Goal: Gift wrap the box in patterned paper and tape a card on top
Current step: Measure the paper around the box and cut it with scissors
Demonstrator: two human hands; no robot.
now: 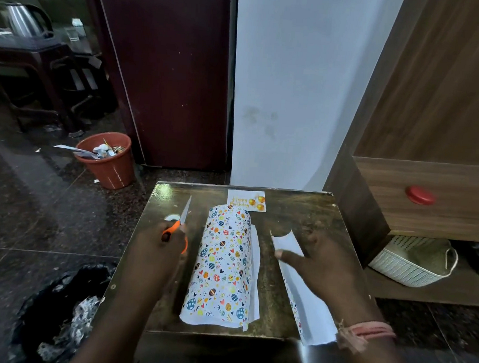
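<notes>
**Scissors in one hand, a cut strip under the other**

The left hand (167,243) grips one pair of orange-handled scissors (178,224), fingers curled through the loops, the closed blades pointing toward 12 o'clock. Just beyond the handles, at 11 o'clock from that hand, lies one roll of clear tape (171,217), partly hidden. The right hand (316,262) rests with straight, spread fingers on one loose strip of paper (301,289), white side up, whose near end hangs over the front edge of the surface (293,211).

Between the two hands, at the middle of the surface, sits the one box (224,266), covered in patterned paper printed with coloured eggs and hearts; a white flap shows along its 3 o'clock side. At 12 o'clock from the box, touching its far end, lies one birthday card (247,200) with gold balloons.

On the floor at 10 o'clock stands one orange bin (110,165) holding scraps, at 7 o'clock one black bag (59,310), and at 3 o'clock one white woven basket (414,262) on a low shelf.
</notes>
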